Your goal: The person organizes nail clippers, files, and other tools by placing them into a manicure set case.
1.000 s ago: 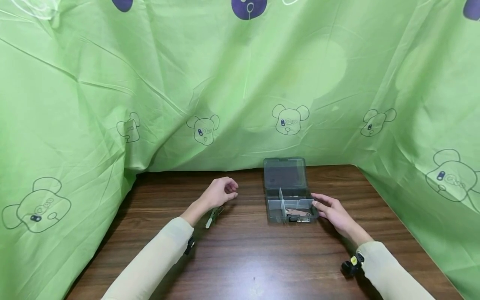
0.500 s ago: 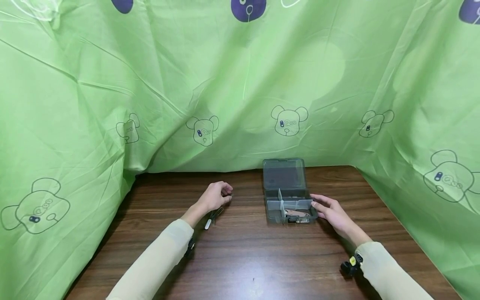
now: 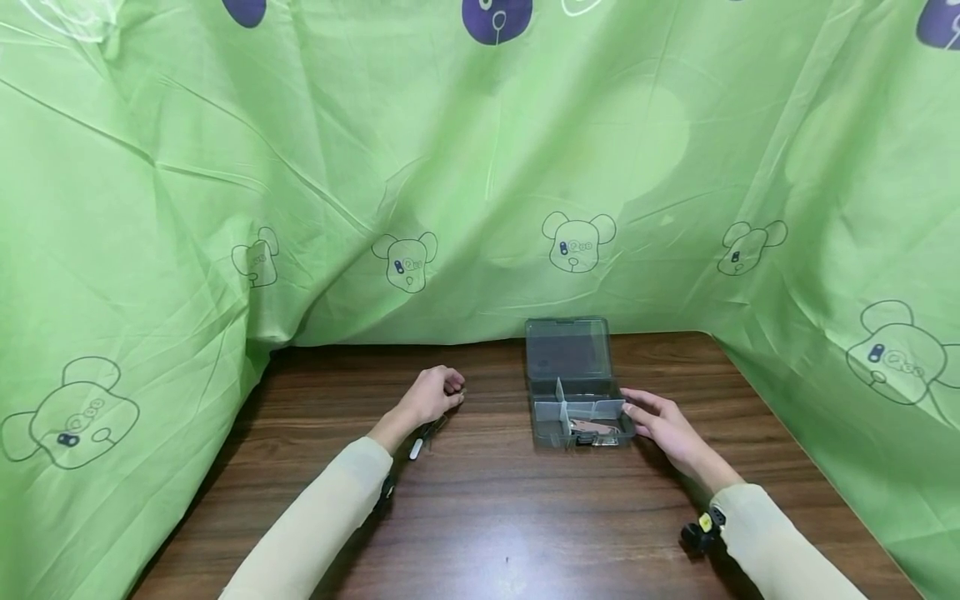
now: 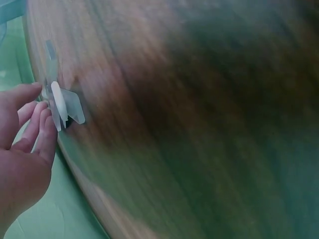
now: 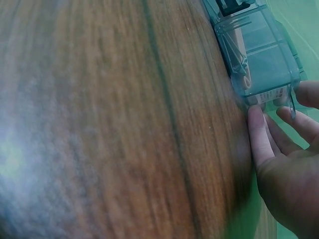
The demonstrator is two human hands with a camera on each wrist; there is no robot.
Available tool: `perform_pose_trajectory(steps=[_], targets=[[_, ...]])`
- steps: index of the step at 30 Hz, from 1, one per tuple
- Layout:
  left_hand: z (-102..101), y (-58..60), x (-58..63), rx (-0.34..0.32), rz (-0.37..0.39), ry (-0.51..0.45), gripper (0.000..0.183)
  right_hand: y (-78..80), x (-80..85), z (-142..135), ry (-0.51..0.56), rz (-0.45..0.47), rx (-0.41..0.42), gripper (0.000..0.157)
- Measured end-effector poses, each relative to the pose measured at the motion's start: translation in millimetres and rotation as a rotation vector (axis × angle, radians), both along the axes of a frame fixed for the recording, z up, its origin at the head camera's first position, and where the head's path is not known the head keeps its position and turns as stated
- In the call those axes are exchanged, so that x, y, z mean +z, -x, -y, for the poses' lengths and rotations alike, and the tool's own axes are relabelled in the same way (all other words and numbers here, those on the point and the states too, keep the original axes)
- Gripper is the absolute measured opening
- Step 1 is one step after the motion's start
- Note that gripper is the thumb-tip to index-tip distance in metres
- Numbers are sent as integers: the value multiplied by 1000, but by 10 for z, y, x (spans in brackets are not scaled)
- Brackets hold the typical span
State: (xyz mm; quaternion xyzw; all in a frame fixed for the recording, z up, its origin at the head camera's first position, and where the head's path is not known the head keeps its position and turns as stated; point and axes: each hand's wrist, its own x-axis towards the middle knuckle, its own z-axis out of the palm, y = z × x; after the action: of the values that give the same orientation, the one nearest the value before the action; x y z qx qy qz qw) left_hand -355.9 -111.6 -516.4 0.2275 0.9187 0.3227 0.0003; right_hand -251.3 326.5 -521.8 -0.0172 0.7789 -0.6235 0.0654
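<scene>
A grey translucent compartment box [image 3: 577,408] is stood open on the wooden table [image 3: 487,517], right of centre, with its lid [image 3: 568,348] laid flat behind it. The right hand [image 3: 663,425] is placed against the box's right end wall; its fingers [image 5: 258,134] are extended and only lightly bent, the thumb tip touching the lower corner, so the box is steadied rather than gripped. Small metallic items, too small to identify, are seen in the near compartment.

The left hand [image 3: 433,394] is rested on the table well to the left of the box. Its fingers [image 4: 35,124] are curled and a small pale plastic piece [image 4: 62,104], shaped like a crossed divider, is pinched at the fingertips. A slim pen-like tool [image 3: 420,442] is lying on the table just beside the left wrist.

The step in hand is judged to be the handling of the divider piece. For a clean result, the pinch is best kept at the edges so that the piece stays visible and square. The box should be held against sliding by steady pressure from the right fingers. If the piece is carried to the box, it should be lowered vertically into a free slot, clear of the upright partitions [image 3: 579,406]
</scene>
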Motion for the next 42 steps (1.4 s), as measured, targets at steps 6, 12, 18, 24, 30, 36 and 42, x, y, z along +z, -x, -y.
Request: perform_pose_trajectory(steps=[6,12,18,24,30,36,42], targets=[[-51,-6,-2,13,-16,41,16,-13,22,0,-9,5,-4,58],[-71,1,-6,32,-30,97,8,-14,18,3,-9,6,-4,57],[-66,9,-20,38,-14,86,5,-14,14,7,-5,7,-5,56],[-64,3,-10,48,20,70,4,-13,13,8,-5,8,-6,59],[-54,-3,-18,42,4,64,5,-5,7,11,2,12,-8,58],[-45,-7,-18,21,-6,60,5,-4,4,13,17,12,-12,58],[-52,-11,8,-13,-11,80,6,-8,0,10,21,10,-10,58]])
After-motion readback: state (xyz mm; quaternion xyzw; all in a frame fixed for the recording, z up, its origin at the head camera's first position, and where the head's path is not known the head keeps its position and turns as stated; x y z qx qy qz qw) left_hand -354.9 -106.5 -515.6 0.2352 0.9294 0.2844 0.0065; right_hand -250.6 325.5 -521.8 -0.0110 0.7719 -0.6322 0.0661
